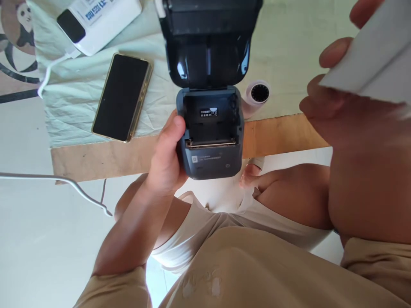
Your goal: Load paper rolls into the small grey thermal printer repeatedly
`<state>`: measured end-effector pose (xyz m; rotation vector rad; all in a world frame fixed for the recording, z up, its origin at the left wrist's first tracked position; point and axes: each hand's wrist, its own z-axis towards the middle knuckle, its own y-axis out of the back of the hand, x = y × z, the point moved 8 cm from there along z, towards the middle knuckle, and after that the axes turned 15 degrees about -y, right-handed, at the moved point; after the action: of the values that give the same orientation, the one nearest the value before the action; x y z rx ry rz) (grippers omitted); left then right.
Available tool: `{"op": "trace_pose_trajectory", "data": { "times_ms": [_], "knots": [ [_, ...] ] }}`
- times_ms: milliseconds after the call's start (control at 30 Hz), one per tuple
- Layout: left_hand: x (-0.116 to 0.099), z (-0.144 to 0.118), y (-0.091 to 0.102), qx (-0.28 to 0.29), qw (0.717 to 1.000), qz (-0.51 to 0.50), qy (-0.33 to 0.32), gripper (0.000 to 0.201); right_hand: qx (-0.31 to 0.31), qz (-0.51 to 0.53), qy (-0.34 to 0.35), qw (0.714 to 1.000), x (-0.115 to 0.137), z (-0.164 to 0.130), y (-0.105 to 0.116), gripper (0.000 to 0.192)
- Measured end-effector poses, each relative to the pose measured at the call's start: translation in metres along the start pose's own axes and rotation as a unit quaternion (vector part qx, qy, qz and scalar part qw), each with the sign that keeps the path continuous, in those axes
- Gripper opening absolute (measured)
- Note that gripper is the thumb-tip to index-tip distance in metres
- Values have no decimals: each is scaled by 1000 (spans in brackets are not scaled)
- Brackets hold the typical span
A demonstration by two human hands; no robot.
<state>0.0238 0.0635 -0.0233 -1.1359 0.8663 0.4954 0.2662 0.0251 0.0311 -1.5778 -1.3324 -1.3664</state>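
Note:
My left hand (166, 156) grips a small dark label printer (212, 160) by its left side, thumb on the rim. The printer's lid (208, 47) stands swung up, and its paper compartment shows bare inside apart from a small printed sticker (209, 112). At the upper right, close to the camera, my right hand (334, 81) is closed on a white sheet or piece of paper (375, 55). That piece runs out of the frame, so its whole form is hidden.
On the green cloth (285, 55) lie a smartphone (122, 97) and a white box-like device (105, 25) with a dark panel. A white cable (48, 79) leads off that device. Behind the printer stands a pale cylinder with a round dark display (260, 93). The table's wooden edge (105, 158) runs in front.

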Motion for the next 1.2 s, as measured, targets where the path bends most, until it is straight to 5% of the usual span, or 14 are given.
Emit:
{"op": "trace_pose_trajectory", "data": {
  "times_ms": [133, 267, 367, 567, 700, 800, 900, 1033, 1200],
  "knots": [
    [-3, 0, -7, -5, 1000, -31, 3, 53, -109, 86, -6, 990, -23, 17, 23, 23],
    [-1, -1, -7, -20, 999, -33, 9, 58, -209, -155, 75, 963, -17, 5, 23, 22],
    [2, -2, -5, -28, 999, -26, 12, 58, -213, -286, 134, 925, -8, 0, 15, 30],
    [2, -2, -7, -19, 999, 16, 24, 67, -203, -381, 68, 900, -21, 11, 17, 71],
    [-2, 2, -8, -22, 999, -22, 3, 51, -237, -369, 237, 867, 8, -25, -5, 65],
    [-2, 2, -11, -19, 999, -39, -5, 49, -156, -328, 273, 891, 17, -38, -36, 47],
    [-1, 0, -12, -25, 999, -42, -6, 51, -83, -371, 175, 908, 3, -19, -63, 49],
    [-1, -2, -11, -15, 999, -44, -5, 53, -58, -366, 76, 926, -18, 5, -68, 52],
    [-3, -2, -5, -14, 1000, -24, -15, 47, -71, -257, 133, 955, -12, -4, -57, 54]
  ]
}}
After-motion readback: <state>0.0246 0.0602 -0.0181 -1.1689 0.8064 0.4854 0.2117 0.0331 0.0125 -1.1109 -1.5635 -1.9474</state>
